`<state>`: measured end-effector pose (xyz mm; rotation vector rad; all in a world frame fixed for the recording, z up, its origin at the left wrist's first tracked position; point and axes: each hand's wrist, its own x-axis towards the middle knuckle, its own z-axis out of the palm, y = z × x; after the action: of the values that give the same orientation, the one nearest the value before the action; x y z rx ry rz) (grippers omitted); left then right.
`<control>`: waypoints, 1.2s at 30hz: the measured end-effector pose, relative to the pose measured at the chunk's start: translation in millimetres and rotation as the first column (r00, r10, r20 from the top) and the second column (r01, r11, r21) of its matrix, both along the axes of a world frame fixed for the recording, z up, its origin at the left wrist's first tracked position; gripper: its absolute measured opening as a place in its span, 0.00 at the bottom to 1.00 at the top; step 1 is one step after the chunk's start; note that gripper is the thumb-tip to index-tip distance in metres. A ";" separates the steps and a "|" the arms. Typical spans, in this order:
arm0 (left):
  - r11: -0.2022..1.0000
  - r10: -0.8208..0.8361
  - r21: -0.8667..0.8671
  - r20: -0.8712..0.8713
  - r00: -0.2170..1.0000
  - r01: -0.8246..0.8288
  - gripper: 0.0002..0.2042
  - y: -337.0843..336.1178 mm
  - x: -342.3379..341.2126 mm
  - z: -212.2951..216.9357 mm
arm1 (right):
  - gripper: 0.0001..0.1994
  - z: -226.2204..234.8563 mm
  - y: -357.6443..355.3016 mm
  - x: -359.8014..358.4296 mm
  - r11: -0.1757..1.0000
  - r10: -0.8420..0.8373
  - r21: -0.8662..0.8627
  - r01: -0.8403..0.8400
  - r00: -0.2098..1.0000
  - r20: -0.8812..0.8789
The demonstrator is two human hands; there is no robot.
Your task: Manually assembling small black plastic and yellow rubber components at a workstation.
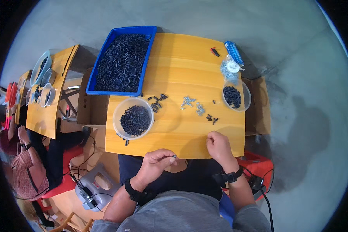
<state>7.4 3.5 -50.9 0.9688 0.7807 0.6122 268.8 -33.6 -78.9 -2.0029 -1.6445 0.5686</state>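
Note:
My left hand is closed at the table's near edge, pinching a small dark cylindrical piece between thumb and fingertips. To its right, my right hand is curled shut above the near edge; whether anything is inside the fingers is hidden. Beyond it lie a few loose black pieces and small piles of silver screws. A clear round tub of short black cylinders stands at the left, with loose black cylinders beside it. A smaller clear tub at the right also holds black pieces.
A blue tray full of black cylinders overhangs the table's far left edge. At far right are a bag of screws, a blue box and a red-black tool. Another person sits at a neighbouring table, left.

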 end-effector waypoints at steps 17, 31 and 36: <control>0.999 0.029 -0.023 -0.065 0.997 -0.030 0.03 -7.3 6.8 -0.6 | 0.09 -11.5 28.7 13.8 0.931 -0.365 0.057 0.360 0.916 0.170; 1.000 0.021 0.002 -0.040 0.999 -0.021 0.04 -3.4 7.7 8.7 | 0.07 -17.3 32.2 13.0 0.947 -0.316 0.072 0.312 0.879 0.356; 0.999 0.033 -0.017 0.039 0.999 -0.033 0.05 -1.3 6.4 15.3 | 0.07 -14.6 26.4 9.5 0.964 -0.246 0.020 0.267 0.852 0.462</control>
<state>13.7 2.1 -35.6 0.9274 0.7668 0.6506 278.3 -7.1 -93.5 -2.4793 -1.5768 0.0223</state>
